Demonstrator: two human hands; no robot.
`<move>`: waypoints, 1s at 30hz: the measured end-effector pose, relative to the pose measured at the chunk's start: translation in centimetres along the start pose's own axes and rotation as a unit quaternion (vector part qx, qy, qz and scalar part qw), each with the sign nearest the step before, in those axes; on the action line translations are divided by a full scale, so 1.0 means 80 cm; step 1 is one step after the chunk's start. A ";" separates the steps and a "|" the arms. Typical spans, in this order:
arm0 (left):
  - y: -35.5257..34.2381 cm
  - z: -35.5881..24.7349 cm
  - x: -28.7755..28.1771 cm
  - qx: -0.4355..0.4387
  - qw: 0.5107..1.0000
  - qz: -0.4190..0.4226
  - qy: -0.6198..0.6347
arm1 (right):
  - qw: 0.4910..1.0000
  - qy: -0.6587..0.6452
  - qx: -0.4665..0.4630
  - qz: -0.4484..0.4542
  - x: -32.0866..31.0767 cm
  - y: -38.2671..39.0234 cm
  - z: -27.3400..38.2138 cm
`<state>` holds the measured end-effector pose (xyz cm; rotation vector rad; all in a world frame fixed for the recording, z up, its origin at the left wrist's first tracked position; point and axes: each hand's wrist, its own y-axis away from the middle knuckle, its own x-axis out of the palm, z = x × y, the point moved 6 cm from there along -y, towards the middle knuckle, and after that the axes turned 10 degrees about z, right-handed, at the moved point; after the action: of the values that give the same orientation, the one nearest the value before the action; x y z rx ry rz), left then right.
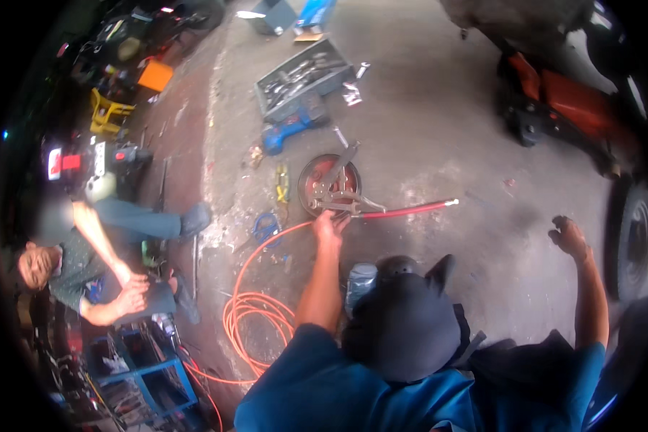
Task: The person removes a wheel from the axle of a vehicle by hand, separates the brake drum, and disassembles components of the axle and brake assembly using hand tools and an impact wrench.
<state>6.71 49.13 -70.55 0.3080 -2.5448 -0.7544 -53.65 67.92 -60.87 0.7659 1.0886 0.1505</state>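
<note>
My left hand point(329, 232) is closed around what looks like an air blow gun, with its long red tube point(403, 212) pointing right to a pale metal tip. The orange hose point(266, 248) runs from this hand down into loose coils on the floor. Just beyond the hand sits a round dish with a reddish inside point(311, 180), and wrenches point(336, 171) lie across it. Off to the right, my right hand point(572, 239) hangs over the floor near a black tyre point(628, 237). Its fingers are apart and it holds nothing I can see.
Ahead stand an open grey toolbox point(272, 109) and a blue power tool point(284, 133). Yellow-handled pliers point(282, 182) lie left of the dish. A red floor jack point(576, 104) is far right. Another person point(115, 266) sits at left beside a blue rack point(147, 371).
</note>
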 end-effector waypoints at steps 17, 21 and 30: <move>0.142 0.233 0.336 -0.193 0.835 0.422 -0.296 | 0.969 0.189 -0.152 -0.041 0.041 0.047 0.173; 0.164 0.264 0.340 -0.199 0.804 0.416 -0.376 | 0.996 0.064 -0.039 0.046 0.077 0.044 0.098; 0.177 0.256 0.330 -0.302 0.696 0.479 -0.442 | 0.995 0.051 -0.060 -0.064 0.090 0.033 0.133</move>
<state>-27.38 61.26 -68.02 -1.8476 -2.3817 -1.3577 -40.61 68.07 -62.02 0.5839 1.2103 0.1457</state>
